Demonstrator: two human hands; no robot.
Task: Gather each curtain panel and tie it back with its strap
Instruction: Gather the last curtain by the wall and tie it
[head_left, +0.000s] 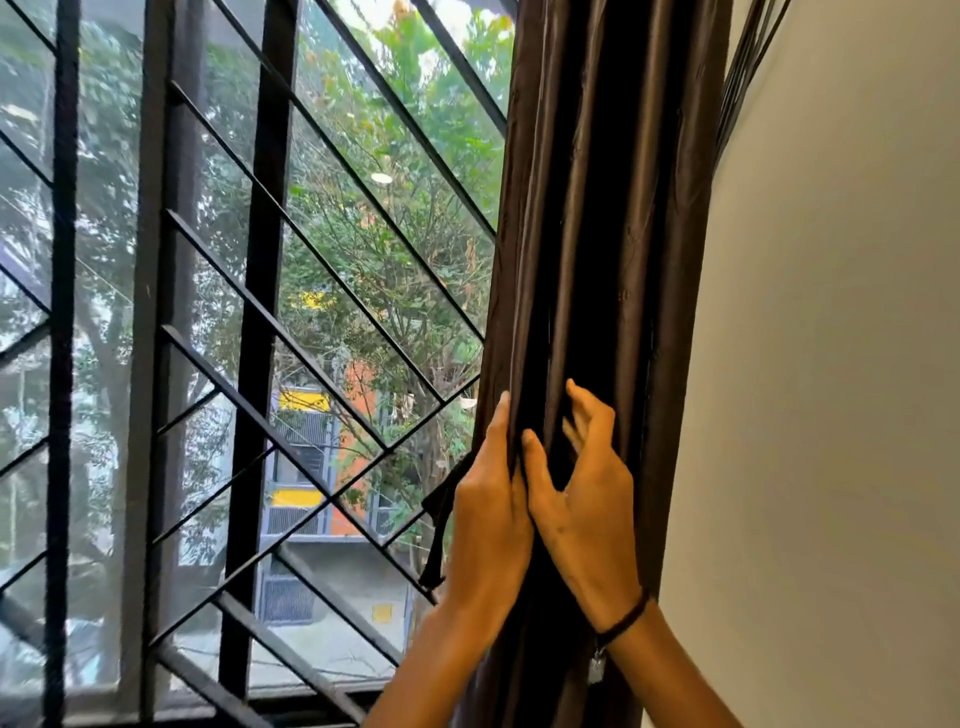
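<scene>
Left hand (493, 525), right hand (589, 519) hold curtain (597, 234) beside grille (275, 330); strap (436, 525) seemingly dangles.

A plain cream wall (831, 364) adjoins a window (332, 171) with dark diagonal grille bars (322, 270), trees beyond.

Raised side by side, touching.
Gripping curtain panel (587, 208) with left hand (491, 501); fingers of right hand (584, 501) spread, half-curled.
</scene>
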